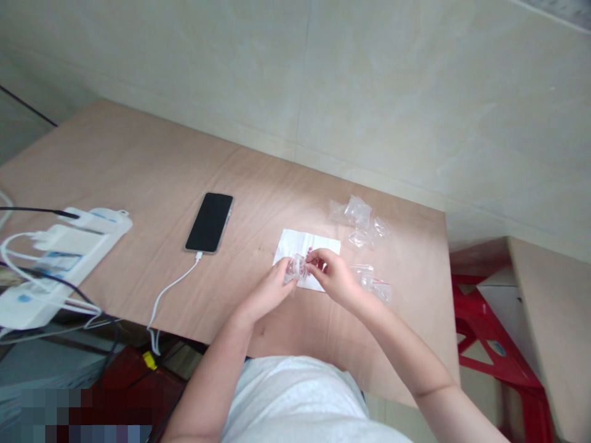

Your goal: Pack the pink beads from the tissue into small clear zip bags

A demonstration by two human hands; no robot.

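Observation:
Over a white sheet of paper (pixel 289 241) on the table, my left hand (pixel 276 282) is closed on a small clear plastic bag (pixel 295 266). My right hand (pixel 333 271) meets the bag from the other side, thumb and forefinger pinched together at its edge. Whether a tiny piece sits in that pinch is too small to make out. Small dark pink pieces (pixel 309 252) show on the paper between my hands, partly hidden by my fingers. More clear bags (pixel 376 284) lie just right of my right hand, one with a red line along it.
Several clear plastic bags (pixel 359 212) lie further back on the wooden table (pixel 152 166). A black phone (pixel 209 223) with a white charging cable (pixel 173 283) lies to the left. Past it is a white power strip (pixel 99 246) with cables. A red stool (pixel 489 338) stands right of the table.

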